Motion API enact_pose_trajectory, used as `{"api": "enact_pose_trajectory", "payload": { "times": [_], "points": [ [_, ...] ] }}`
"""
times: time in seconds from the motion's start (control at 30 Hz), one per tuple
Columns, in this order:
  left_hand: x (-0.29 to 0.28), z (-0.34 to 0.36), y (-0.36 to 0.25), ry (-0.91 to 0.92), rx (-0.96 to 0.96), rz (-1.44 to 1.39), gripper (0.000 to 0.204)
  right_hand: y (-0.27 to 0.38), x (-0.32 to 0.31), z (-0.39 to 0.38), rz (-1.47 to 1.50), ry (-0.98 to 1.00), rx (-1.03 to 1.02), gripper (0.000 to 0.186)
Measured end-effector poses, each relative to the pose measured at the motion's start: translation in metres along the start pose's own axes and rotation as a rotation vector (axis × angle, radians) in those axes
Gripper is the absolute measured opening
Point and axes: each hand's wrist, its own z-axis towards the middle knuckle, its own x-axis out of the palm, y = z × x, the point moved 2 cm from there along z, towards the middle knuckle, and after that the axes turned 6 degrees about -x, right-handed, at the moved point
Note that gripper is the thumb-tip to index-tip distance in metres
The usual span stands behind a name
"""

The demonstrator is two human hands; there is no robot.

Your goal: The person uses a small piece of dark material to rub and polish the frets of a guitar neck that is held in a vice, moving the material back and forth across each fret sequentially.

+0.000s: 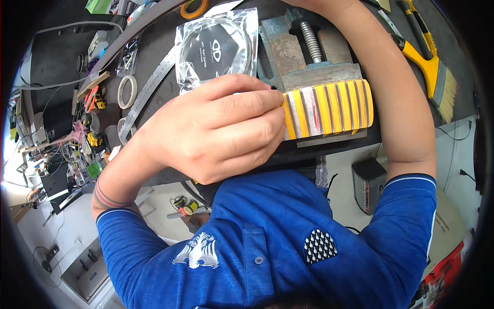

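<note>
A block with yellow ribs and bare metal grooves point(329, 109), one groove marked red, sits at the near jaw of a bench vise point(321, 77). My left hand point(226, 129) is closed at the block's left end, its fingers curled together over that end; thumb and fingertips are mostly hidden. The right forearm reaches past the vise's right side. At the top edge, my right hand point(314, 4) is by the far end of the vise screw point(310, 42), cut off so its fingers do not show.
Left of the vise lies a clear-and-silver packet with a coiled wire point(216, 46). Beside it are a steel ruler point(146, 98), a tape roll point(127, 91) and an orange tape roll point(194, 8). A yellow-handled brush point(429, 72) lies right of my right forearm.
</note>
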Motion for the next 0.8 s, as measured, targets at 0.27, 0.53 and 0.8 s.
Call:
{"api": "enact_pose_trajectory", "payload": {
  "times": [0.27,0.53,0.8],
  "points": [
    [0.0,0.005,0.001,0.065,-0.084,-0.024,0.024,-0.014,0.003,-0.001,-0.017,0.002,0.001,0.013],
    [0.006,-0.004,-0.017,0.039,-0.068,0.034,0.022,-0.011,0.005,0.002,-0.059,0.024,-0.045,0.015],
    [0.012,-0.006,-0.011,0.078,0.013,-0.03,0.018,-0.01,0.004,-0.001,-0.094,0.06,-0.022,0.016]
  ]
}}
